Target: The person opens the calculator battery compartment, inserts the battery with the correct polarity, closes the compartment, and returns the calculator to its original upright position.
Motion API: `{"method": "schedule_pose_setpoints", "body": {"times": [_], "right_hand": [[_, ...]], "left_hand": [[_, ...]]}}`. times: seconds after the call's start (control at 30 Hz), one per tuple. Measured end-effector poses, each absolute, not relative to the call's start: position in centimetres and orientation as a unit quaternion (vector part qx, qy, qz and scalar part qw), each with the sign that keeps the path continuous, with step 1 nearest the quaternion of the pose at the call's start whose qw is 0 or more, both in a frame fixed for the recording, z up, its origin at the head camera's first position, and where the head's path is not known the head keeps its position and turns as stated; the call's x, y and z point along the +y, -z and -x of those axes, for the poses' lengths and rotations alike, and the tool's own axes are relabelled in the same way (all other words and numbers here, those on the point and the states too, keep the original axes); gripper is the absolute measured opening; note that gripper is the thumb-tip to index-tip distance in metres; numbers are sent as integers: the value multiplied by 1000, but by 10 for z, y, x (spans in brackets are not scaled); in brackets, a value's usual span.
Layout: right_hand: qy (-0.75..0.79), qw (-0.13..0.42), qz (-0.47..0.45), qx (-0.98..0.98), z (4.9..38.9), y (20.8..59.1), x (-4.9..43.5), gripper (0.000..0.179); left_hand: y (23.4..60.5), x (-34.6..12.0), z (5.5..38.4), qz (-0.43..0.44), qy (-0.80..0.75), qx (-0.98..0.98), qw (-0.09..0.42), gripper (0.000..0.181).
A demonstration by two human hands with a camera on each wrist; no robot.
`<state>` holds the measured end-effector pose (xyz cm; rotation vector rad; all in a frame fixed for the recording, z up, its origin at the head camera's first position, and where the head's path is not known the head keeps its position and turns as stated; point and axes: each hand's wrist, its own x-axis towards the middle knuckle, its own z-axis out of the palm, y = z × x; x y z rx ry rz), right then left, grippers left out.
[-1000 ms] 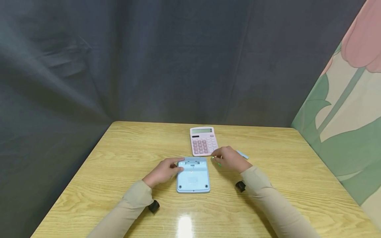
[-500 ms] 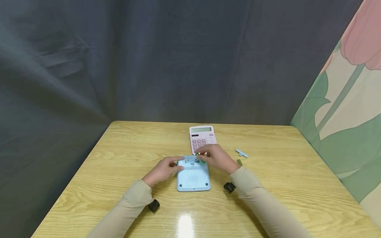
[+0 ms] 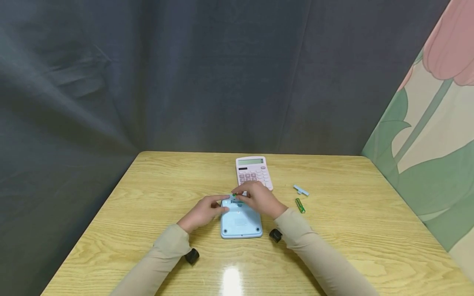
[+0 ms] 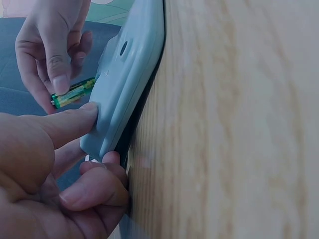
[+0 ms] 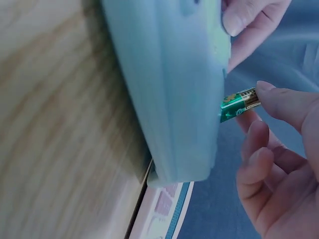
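Observation:
A light-blue calculator (image 3: pixel 241 226) lies face down on the table, its battery slot at the far end. My left hand (image 3: pixel 201 211) grips its upper left edge, thumb on the back and other fingers at the side. Between thumb and fingers, my right hand (image 3: pixel 259 199) pinches a green battery (image 5: pixel 240 103) over the slot. In the left wrist view the battery (image 4: pixel 75 93) is tilted, one end at the calculator's back and the other sticking out. How far it sits in the slot is hidden.
A pink calculator (image 3: pixel 252 162) lies face up just behind the blue one. To the right, a second green battery (image 3: pixel 300 205) lies near a small light-blue battery cover (image 3: pixel 301 190). Dark cloth (image 3: pixel 229 82) hangs behind the wooden table (image 3: pixel 155 176).
My right hand has picked up a green battery from the right of the blue calculator and carried it left to the slot. The left hand keeps its grip in place.

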<state>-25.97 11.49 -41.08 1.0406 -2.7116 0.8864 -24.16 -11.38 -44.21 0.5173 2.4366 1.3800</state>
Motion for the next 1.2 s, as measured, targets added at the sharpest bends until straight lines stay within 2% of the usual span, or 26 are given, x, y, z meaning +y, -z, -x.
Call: {"method": "schedule_pose_setpoints", "body": {"times": [0.23, 0.4, 0.53, 0.77, 1.2], "right_hand": [[-268, 53, -352, -895, 257, 416, 110, 17], [-256, 83, -331, -905, 252, 419, 102, 14], [-283, 90, -272, -915, 250, 421, 93, 11], [-365, 41, -138, -920, 249, 421, 87, 7], [-320, 48, -56, -944, 248, 423, 87, 20]], "left_hand": [[441, -114, 241, -176, -483, 844, 152, 45], [442, -115, 242, -178, -482, 844, 152, 45], [443, -116, 242, -181, -483, 843, 152, 45], [444, -114, 242, -186, -478, 845, 149, 46], [446, -114, 243, -190, -474, 847, 147, 46]]}}
